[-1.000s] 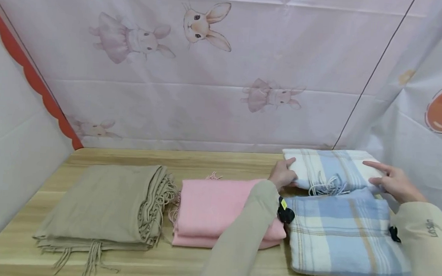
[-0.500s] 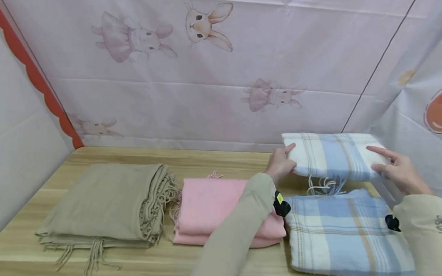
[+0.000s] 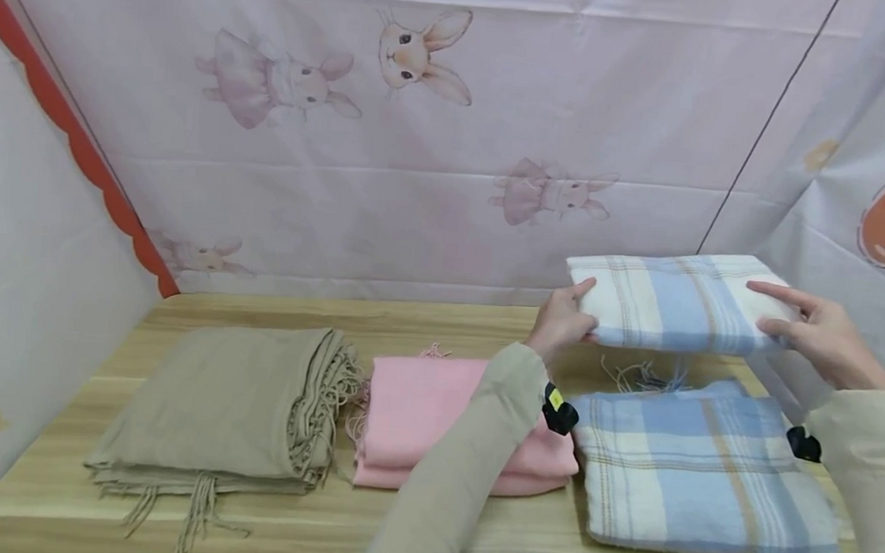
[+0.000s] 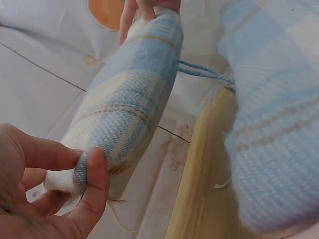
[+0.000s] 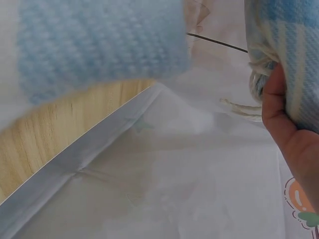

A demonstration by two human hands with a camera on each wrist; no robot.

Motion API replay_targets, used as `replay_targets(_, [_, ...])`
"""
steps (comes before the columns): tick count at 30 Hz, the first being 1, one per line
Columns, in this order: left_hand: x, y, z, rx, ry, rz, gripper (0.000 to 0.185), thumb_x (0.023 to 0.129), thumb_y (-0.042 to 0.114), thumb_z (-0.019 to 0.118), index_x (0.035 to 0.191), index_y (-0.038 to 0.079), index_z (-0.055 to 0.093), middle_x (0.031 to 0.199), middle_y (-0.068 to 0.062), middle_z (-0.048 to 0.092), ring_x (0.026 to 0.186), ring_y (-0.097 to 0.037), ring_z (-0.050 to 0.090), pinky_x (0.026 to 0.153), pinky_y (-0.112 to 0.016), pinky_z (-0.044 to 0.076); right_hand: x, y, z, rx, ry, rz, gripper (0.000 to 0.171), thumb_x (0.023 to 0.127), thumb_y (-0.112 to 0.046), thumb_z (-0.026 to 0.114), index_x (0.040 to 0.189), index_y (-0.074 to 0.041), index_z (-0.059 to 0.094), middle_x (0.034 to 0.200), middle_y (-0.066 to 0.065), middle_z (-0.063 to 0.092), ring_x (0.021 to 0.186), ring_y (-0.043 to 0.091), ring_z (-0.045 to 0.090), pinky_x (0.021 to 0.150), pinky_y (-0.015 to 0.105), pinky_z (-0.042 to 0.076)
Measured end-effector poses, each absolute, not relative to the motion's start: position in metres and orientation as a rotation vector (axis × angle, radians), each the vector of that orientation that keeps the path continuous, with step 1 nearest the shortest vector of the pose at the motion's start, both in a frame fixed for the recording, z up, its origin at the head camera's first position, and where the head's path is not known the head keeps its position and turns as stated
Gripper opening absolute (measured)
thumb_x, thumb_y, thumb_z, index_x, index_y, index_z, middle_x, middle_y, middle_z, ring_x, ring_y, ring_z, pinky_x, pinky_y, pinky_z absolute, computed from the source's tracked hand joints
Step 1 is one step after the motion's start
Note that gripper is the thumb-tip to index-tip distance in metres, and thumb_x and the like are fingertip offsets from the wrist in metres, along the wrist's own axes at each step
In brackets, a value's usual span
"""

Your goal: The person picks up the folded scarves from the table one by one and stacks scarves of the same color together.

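A folded blue-and-white plaid scarf (image 3: 681,302) is held up off the table at the back right. My left hand (image 3: 563,323) pinches its left end, thumb and fingertips closing on the layers in the left wrist view. The right end is gripped by my right hand (image 3: 822,336), whose thumb shows against the plaid cloth in the right wrist view. Directly in front lies more folded cloth of the same plaid (image 3: 702,482), flat on the table. Blue and white fringe (image 3: 651,377) hangs between the raised part and the lying part.
A folded pink scarf (image 3: 420,413) lies mid-table, partly behind my left forearm. Further left is a folded khaki scarf (image 3: 210,406) with tassels trailing forward. Printed cloth walls (image 3: 415,225) close off the back and sides of the wooden table (image 3: 309,528).
Both hands have raised the plaid scarf from the table's back right, lifting it upward. More of its front shows, and the fringe now dangles below. The pink and khaki scarves stay put.
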State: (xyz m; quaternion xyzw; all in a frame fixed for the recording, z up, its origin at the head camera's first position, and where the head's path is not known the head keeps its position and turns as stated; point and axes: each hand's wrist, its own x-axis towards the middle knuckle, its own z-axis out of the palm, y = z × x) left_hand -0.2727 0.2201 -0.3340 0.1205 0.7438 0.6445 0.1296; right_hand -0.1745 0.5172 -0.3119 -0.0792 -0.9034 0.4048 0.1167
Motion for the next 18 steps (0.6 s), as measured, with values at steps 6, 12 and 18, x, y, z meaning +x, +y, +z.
replay_targets(6, [-0.265, 0.215, -0.331, 0.381, 2.139, 1.89, 0.069, 0.083, -0.019, 0.066, 0.142, 0.018, 0.062, 0.138, -0.03, 0.054, 0.057, -0.024, 0.065, 0.05, -0.02, 0.052, -0.165, 0.517, -0.315, -0.209, -2.623, 1.17, 0.059, 0.103, -0.016, 0.059, 0.156, -0.032, 0.04, 0.165, 0.021, 0.01, 0.137, 0.009, 0.02, 0.068, 0.008, 0.04])
replay_targets(12, [-0.26, 0.212, -0.329, 0.424, 2.154, 1.886, 0.069, 0.081, -0.018, 0.068, 0.14, 0.017, 0.063, 0.137, -0.03, 0.056, 0.053, -0.023, 0.064, 0.049, -0.02, 0.052, -0.157, 0.517, -0.321, -0.169, -2.558, 1.173, 0.057, 0.102, -0.014, 0.062, 0.153, -0.034, 0.046, 0.162, 0.004, 0.022, 0.127, 0.0, 0.028, 0.073, 0.004, 0.037])
replay_targets(18, [-0.252, 0.208, -0.328, 0.433, 2.213, 1.816, 0.07, 0.082, -0.016, 0.072, 0.141, 0.02, 0.062, 0.131, -0.034, 0.058, 0.075, -0.038, 0.072, 0.05, -0.021, 0.053, -0.148, 0.509, -0.32, -0.188, -2.592, 1.069, 0.058, 0.105, -0.014, 0.056, 0.158, -0.03, 0.038, 0.164, 0.027, 0.013, 0.125, 0.009, 0.031, 0.068, 0.01, 0.037])
